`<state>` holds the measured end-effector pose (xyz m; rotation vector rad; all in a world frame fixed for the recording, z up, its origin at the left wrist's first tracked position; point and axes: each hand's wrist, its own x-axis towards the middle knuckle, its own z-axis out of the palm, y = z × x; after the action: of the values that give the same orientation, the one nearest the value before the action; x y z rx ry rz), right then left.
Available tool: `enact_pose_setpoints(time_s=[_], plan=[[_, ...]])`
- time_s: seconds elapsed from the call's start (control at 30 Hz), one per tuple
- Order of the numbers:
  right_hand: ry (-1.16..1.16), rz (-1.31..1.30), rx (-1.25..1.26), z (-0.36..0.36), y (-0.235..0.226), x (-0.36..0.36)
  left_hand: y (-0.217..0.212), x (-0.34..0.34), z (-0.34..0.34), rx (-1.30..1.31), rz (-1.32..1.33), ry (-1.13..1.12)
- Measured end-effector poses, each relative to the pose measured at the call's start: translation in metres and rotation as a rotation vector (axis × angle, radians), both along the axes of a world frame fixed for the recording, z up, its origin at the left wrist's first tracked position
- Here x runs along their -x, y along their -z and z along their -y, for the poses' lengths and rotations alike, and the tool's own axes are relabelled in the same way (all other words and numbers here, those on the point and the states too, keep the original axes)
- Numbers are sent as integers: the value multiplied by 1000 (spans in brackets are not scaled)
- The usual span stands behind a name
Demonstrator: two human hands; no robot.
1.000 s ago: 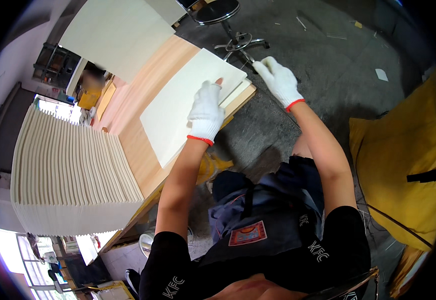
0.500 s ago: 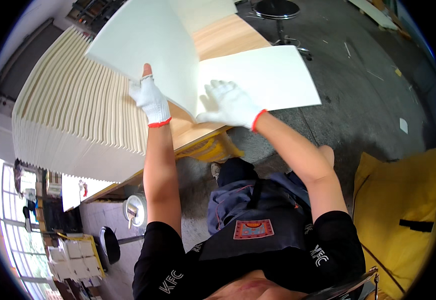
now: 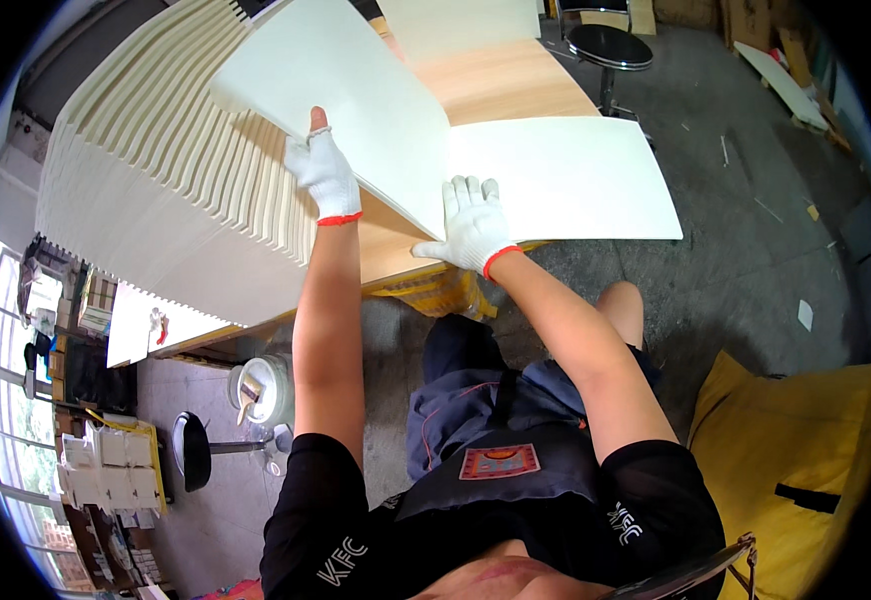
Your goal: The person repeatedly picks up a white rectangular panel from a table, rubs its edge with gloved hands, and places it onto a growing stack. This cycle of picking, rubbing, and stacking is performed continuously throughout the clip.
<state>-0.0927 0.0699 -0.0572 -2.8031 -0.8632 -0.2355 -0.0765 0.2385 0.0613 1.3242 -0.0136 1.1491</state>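
Note:
A white folded sheet, stiff like board, lies open on the wooden table. Its left leaf [image 3: 356,90] is raised at a slant and its right leaf [image 3: 576,180] lies flat, jutting past the table's edge. My left hand [image 3: 326,180], in a white glove with the thumb tip bare, grips the raised leaf's near edge, thumb on its upper face and the other fingers mostly hidden. My right hand [image 3: 474,225], also gloved, presses flat beside the fold with fingers stretched out. Left of them stands a thick stack of white folded boards [image 3: 176,200], their rounded edges in rows.
Bare wood of the table [image 3: 501,80] shows behind the sheet. A black round stool [image 3: 611,47] stands beyond it. Under the table edge hangs yellow material [image 3: 441,295]. A bucket with a brush [image 3: 271,390] sits lower left, and a large yellow cloth [image 3: 786,450] lies at right.
My right hand has shifted to the fold, its fingers now pointing away from me. My left hand still grips the leaf, which leans a little lower. The whole view has shifted.

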Motion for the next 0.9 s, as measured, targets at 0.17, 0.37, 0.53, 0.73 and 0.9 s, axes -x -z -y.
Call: enact_pose_setpoints(time_s=[0.17,0.37,0.53,0.73,0.9], plan=[[4,64,-19,-3,11,-2,-5,-13,-3,-166,-40,-115],[-48,114,-88,4,16,-6,-64,-22,1,-313,-25,-157],[-464,64,-58,55,-1,22,-74,-32,19,-144,73,-73],[-518,244,-6,142,-30,-26,-39,-67,19,11,45,109],[-155,342,418,200,-193,-125,-26,-80,13,93,-72,28]])
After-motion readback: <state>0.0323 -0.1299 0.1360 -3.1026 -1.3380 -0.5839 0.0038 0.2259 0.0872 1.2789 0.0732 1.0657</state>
